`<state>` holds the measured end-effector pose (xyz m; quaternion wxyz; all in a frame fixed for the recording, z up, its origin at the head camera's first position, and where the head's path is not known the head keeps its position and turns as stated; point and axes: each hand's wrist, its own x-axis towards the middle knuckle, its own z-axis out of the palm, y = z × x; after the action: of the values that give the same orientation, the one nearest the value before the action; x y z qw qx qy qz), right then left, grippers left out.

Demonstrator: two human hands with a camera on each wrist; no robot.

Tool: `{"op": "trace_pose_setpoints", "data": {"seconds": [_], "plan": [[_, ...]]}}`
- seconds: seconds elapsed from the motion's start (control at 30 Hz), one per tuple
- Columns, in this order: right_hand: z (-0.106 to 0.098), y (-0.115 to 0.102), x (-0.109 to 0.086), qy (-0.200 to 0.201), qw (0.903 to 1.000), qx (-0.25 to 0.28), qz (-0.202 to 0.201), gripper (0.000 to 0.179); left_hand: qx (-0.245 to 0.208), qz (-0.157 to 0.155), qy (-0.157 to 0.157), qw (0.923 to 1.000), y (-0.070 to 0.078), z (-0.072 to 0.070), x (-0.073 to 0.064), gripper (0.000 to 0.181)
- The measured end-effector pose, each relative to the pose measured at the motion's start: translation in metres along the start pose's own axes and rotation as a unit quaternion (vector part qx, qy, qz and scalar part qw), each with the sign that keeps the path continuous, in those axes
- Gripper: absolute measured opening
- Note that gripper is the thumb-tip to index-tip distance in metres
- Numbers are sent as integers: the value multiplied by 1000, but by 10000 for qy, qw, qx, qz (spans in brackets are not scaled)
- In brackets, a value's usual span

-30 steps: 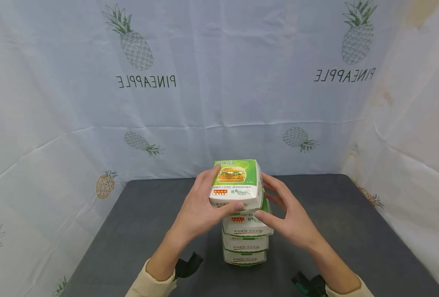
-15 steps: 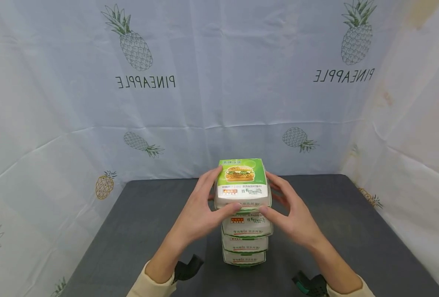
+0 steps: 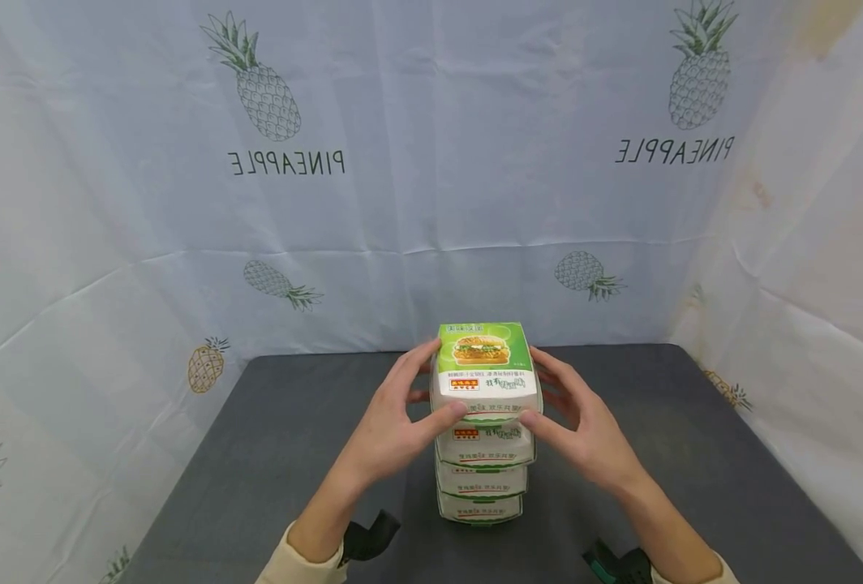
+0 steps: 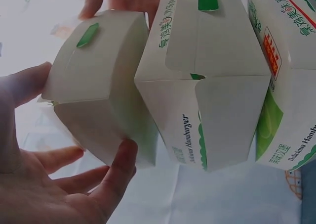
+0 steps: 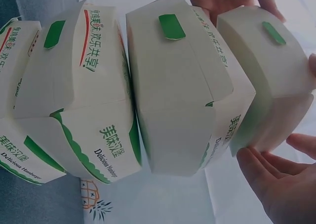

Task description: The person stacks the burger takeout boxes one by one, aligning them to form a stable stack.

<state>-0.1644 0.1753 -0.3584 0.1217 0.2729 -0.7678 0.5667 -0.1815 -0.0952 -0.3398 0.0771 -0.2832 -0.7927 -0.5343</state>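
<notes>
A green-and-white burger box [image 3: 484, 357] with a burger printed on its lid is held between both hands at the top of a stack. My left hand [image 3: 391, 430] grips its left side, thumb at the front. My right hand [image 3: 592, 434] grips the right side the same way. Three similar boxes stand below, the upper one [image 3: 486, 444] slightly offset from the lower ones. In the left wrist view, fingers curve around the held box [image 4: 89, 61] beside the box below [image 4: 212, 115]. Whether the two touch is unclear. The right wrist view shows the held box [image 5: 271, 41] as well.
The stack stands on a dark grey table [image 3: 315, 422], whose surface extends to both sides. Behind hangs a pale cloth [image 3: 468, 162] with pineapple prints, and it continues along the left and right sides. Black straps [image 3: 369, 535] sit at the wrists.
Both hands have carried the top burger box to the right and slightly lower, from left of the stack to roughly over it. The boxes below have stayed put.
</notes>
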Motion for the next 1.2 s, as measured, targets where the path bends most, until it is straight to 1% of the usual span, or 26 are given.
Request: {"op": "trace_pose_setpoints", "data": {"seconds": [0.2,0.3,0.5,0.6,0.93,1.2], "plan": [[0,2,-2,-28,10000,7,37,70,-41,-99,-6,9999,-3,3,-1,76],[1,4,-3,-47,10000,3,41,70,-82,-114,-17,9999,-5,4,-1,76],[1,7,-4,-44,9999,34,83,70,-4,-107,-20,9999,-7,5,-2,77],[1,8,-5,-53,9999,26,111,71,0,-77,-10,10000,-8,6,-2,76],[1,8,-6,-69,9997,125,186,74,61,159,-10,9999,-11,7,-2,76],[0,9,-5,-60,9998,50,168,74,62,147,-1,9999,-10,8,-2,76]]}}
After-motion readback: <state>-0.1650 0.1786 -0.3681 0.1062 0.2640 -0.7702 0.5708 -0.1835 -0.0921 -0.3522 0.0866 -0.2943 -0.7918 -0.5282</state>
